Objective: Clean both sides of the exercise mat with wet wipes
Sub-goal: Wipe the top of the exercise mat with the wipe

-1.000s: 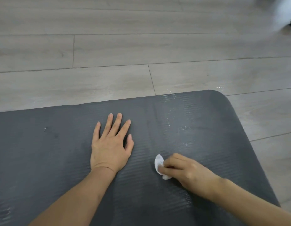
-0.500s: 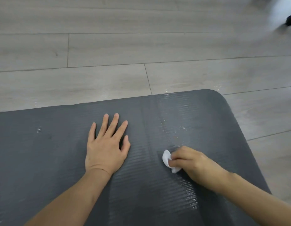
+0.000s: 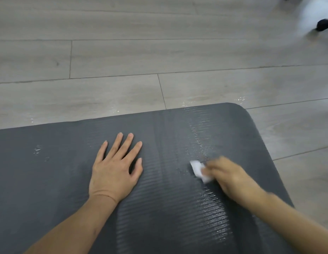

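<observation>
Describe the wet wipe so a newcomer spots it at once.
Find the dark grey mat on the wood floor. Near its right end, the blurred right hand pinches a small wipe against it, the only white thing on the mat.

No readable text, labels, brands, numbers or signs anywhere in the frame.

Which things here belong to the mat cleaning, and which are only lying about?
Part of the job:
- dark grey ribbed foam exercise mat
- small white folded wet wipe
- left hand
- right hand

Only lying about:
- small black blurred object on the grey wood-plank floor
</observation>
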A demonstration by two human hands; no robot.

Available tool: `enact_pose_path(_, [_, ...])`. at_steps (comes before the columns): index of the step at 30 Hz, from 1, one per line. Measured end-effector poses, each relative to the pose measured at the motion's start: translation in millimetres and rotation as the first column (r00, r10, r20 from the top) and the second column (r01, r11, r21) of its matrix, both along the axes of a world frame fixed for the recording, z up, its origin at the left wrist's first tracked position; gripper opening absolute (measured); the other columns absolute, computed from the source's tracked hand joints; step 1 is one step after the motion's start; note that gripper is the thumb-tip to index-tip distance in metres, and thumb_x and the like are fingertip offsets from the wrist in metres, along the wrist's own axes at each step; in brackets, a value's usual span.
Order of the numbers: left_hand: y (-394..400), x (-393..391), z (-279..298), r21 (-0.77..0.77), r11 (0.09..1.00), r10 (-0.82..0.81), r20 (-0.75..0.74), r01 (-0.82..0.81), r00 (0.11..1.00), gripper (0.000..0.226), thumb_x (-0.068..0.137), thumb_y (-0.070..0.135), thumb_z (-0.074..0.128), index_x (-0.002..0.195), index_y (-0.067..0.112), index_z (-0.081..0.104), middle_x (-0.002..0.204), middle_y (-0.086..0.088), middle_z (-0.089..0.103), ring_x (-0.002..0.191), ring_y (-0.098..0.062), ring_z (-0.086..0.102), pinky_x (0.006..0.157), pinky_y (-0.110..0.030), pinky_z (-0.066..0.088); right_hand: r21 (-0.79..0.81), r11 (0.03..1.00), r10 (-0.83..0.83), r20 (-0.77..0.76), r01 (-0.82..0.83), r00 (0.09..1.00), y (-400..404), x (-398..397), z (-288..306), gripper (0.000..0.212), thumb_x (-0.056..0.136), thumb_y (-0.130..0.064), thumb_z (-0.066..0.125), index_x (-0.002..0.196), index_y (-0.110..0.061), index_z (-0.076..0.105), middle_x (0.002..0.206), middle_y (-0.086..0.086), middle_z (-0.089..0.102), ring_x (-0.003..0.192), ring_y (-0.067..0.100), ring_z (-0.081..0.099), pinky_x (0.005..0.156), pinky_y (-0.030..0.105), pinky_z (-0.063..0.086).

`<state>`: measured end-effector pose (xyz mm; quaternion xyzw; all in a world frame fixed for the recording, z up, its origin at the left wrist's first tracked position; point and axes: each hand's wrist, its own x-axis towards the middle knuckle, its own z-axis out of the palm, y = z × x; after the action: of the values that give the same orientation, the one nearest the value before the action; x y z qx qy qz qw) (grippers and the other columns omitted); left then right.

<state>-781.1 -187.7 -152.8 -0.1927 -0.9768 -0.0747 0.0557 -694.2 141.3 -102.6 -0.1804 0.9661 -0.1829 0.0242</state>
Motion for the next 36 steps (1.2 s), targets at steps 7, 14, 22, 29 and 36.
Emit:
enact_pose_path(7, [0.0,-0.9,0.4,-0.002,1.000,-0.003,-0.009,0.003,1.000,0.054,0.101,0.048,0.035,0.150,0.032,0.054,0.162,0.004,0.039,0.154,-0.019,0.031,0.126,-0.050,0.022,0.081,0.992,-0.078,-0.196,0.095,0.978,9.7,-121.9,-2.9,0.052,0.104,-0.037,0.036,0.080,-0.003,0.068,0.088,0.011,0.061,0.083,0.033,0.056,0.068,0.040,0.047])
enact_pose_path(14, [-1.3,-0.6,1.7,0.013,1.000,-0.006,-0.012,0.006,1.000,0.055,0.101,0.048,0.034,0.149,0.031,0.055,0.161,0.003,0.042,0.153,-0.021,0.034,0.126,-0.050,0.022,0.028,0.980,-0.190,-0.165,0.198,0.968,27.9,-59.2,-11.1,0.031,0.099,-0.017,0.043,0.103,-0.006,0.072,0.104,0.007,0.064,0.089,0.028,0.059,0.075,0.038,0.052])
enact_pose_path(22, [-2.2,-0.3,1.3,-0.015,1.000,0.003,0.014,-0.003,1.000,0.056,0.100,0.051,0.032,0.150,0.033,0.053,0.162,0.005,0.040,0.154,-0.018,0.031,0.127,-0.049,0.020,0.039,0.988,-0.141,-0.197,0.152,0.970,41.7,-91.5,-0.5,0.046,0.107,-0.034,0.040,0.070,-0.015,0.060,0.080,0.003,0.054,0.079,0.020,0.048,0.070,0.036,0.042])
enact_pose_path(29, [-1.8,-0.2,1.8,0.002,1.000,-0.004,-0.010,0.004,1.000,0.056,0.099,0.050,0.035,0.148,0.032,0.055,0.161,0.004,0.042,0.153,-0.019,0.034,0.126,-0.050,0.023,0.086,0.941,-0.303,-0.210,0.326,0.930,59.1,-76.3,-5.9,0.034,0.098,-0.019,0.040,0.088,-0.002,0.068,0.089,0.011,0.061,0.082,0.032,0.055,0.069,0.039,0.047])
enact_pose_path(36, [0.3,-0.2,2.2,-0.001,1.000,0.001,0.009,-0.001,1.000,0.056,0.098,0.050,0.036,0.148,0.032,0.055,0.161,0.004,0.041,0.153,-0.018,0.033,0.126,-0.050,0.023,0.080,0.962,-0.248,-0.126,0.259,0.960,74.8,-4.1,-2.5,0.030,0.102,-0.022,0.048,0.084,-0.009,0.069,0.095,0.002,0.061,0.085,0.022,0.055,0.072,0.030,0.043])
